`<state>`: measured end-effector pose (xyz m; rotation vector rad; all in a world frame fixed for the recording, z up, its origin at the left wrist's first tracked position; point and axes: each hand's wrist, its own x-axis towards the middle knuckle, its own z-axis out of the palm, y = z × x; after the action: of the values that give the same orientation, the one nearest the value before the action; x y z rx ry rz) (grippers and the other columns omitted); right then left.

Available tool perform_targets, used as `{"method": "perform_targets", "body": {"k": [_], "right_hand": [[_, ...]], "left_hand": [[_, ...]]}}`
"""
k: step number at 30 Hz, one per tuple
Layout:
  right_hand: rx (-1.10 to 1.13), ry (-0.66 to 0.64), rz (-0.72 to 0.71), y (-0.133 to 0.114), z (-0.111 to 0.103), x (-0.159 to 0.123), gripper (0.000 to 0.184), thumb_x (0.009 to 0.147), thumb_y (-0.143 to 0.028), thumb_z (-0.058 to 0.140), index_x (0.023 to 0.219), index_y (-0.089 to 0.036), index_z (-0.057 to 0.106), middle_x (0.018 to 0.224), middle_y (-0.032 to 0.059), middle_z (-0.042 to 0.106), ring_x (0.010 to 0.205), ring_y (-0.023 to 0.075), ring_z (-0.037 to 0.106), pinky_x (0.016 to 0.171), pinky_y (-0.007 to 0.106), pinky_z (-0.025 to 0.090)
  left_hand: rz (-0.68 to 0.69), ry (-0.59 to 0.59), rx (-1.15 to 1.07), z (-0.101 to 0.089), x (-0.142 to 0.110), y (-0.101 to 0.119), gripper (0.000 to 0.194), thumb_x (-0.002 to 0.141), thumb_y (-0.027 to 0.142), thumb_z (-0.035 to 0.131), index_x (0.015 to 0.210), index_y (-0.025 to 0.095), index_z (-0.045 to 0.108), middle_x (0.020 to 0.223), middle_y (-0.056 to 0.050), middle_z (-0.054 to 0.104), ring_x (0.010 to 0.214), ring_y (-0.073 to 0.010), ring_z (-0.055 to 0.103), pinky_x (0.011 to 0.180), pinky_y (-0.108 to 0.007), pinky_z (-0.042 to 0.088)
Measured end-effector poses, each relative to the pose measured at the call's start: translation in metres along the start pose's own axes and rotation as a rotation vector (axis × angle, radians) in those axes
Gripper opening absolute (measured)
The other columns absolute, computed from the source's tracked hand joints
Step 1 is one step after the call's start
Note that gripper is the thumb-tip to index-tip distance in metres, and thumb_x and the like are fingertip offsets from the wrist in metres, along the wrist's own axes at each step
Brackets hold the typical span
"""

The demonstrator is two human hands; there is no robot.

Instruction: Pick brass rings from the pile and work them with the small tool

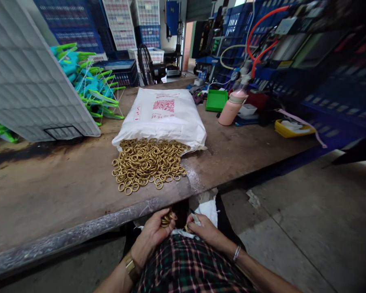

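Below the table's front edge, over my lap, my left hand (158, 228) is closed around several brass-coloured rings (166, 219). Close by on the right, my right hand (203, 227) grips a small pale tool with a dark tip (195, 218); its exact kind is unclear. A single ring seems to lie by the right fingertips, partly hidden. On the table in front of me, a heap of the same rings (151, 162) spills from the mouth of a white woven sack (164, 110) with red print. Pale cloth (209, 209) lies on my lap behind the right hand.
The brown table (64, 179) has a worn front edge. A grey-white panel (39, 81) leans at left beside green and turquoise pieces (94, 85). A pink bottle (232, 108), green tray (216, 100) and yellow tray (293, 128) stand at right. A black fan (149, 67) and stacked crates are behind.
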<state>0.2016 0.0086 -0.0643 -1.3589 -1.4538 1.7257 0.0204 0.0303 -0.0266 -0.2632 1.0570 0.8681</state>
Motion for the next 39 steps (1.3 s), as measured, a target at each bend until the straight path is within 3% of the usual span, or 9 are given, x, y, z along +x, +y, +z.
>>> {"method": "perform_targets", "body": {"k": [4,9,12,15,19,29,34,39], "right_hand": [[-0.010,0.156,0.013,0.008,0.002,-0.002,0.012,0.074,-0.027,0.046,0.069,-0.018,0.052,0.058,-0.0038,0.052,0.056,0.0103,0.046,0.055,0.021,0.036],[-0.094,0.235,-0.077,-0.012,0.006,0.006,0.014,0.075,-0.027,0.046,0.067,-0.018,0.053,0.061,-0.0028,0.051,0.061,0.0117,0.048,0.059,0.022,0.038],[-0.200,0.256,-0.171,-0.035,0.006,0.009,0.012,0.075,-0.024,0.047,0.068,-0.018,0.056,0.065,-0.0023,0.051,0.065,0.0123,0.049,0.062,0.023,0.038],[-0.284,0.287,-0.268,-0.052,0.007,0.012,0.014,0.076,-0.023,0.048,0.068,-0.018,0.058,0.069,-0.0011,0.052,0.067,0.0126,0.050,0.062,0.023,0.038],[-0.323,0.269,-0.359,-0.067,0.013,0.020,0.017,0.079,-0.025,0.049,0.068,-0.017,0.059,0.070,-0.0006,0.053,0.067,0.0123,0.050,0.063,0.023,0.038],[-0.238,0.242,-0.398,-0.105,0.028,0.042,0.013,0.076,-0.024,0.051,0.069,-0.017,0.058,0.065,-0.0025,0.053,0.065,0.0110,0.048,0.064,0.022,0.038],[-0.193,0.193,-0.392,-0.111,0.032,0.053,0.011,0.075,-0.022,0.051,0.070,-0.017,0.059,0.067,-0.0023,0.054,0.067,0.0112,0.049,0.065,0.022,0.039],[-0.099,0.145,-0.365,-0.115,0.034,0.060,0.013,0.077,-0.029,0.051,0.072,-0.018,0.058,0.065,-0.0030,0.053,0.064,0.0109,0.049,0.063,0.022,0.039]], "left_hand": [[0.014,0.058,0.050,0.004,0.009,-0.003,0.011,0.081,0.002,0.046,0.078,0.011,0.052,0.067,-0.006,0.062,0.061,-0.0152,0.063,0.060,-0.027,0.053],[0.060,0.073,0.168,-0.003,0.009,-0.005,0.008,0.077,0.005,0.053,0.082,0.010,0.054,0.069,-0.007,0.063,0.059,-0.0181,0.063,0.060,-0.033,0.052],[0.128,-0.012,0.242,-0.008,0.003,-0.007,0.008,0.073,0.009,0.061,0.080,0.009,0.059,0.072,-0.007,0.065,0.061,-0.0159,0.062,0.061,-0.029,0.050],[0.245,-0.187,0.402,-0.010,-0.003,-0.009,0.024,0.068,0.029,0.070,0.080,0.010,0.063,0.069,-0.005,0.063,0.057,-0.0121,0.059,0.053,-0.022,0.046],[0.422,-0.255,0.612,-0.005,-0.016,-0.004,0.039,0.063,0.047,0.069,0.080,0.013,0.062,0.055,0.001,0.057,0.042,-0.0078,0.048,0.039,-0.017,0.034],[0.728,-0.080,0.579,0.016,-0.032,0.016,0.034,0.061,0.046,0.069,0.069,0.015,0.056,0.045,0.005,0.051,0.037,-0.0064,0.042,0.038,-0.016,0.029],[0.740,-0.093,0.616,0.011,-0.032,0.024,0.033,0.067,0.047,0.064,0.067,0.016,0.055,0.045,0.005,0.049,0.036,-0.0061,0.039,0.037,-0.017,0.028],[0.696,-0.239,0.539,0.009,-0.034,0.028,0.032,0.074,0.046,0.059,0.070,0.015,0.055,0.050,0.004,0.050,0.038,-0.0045,0.037,0.039,-0.017,0.027]]}}
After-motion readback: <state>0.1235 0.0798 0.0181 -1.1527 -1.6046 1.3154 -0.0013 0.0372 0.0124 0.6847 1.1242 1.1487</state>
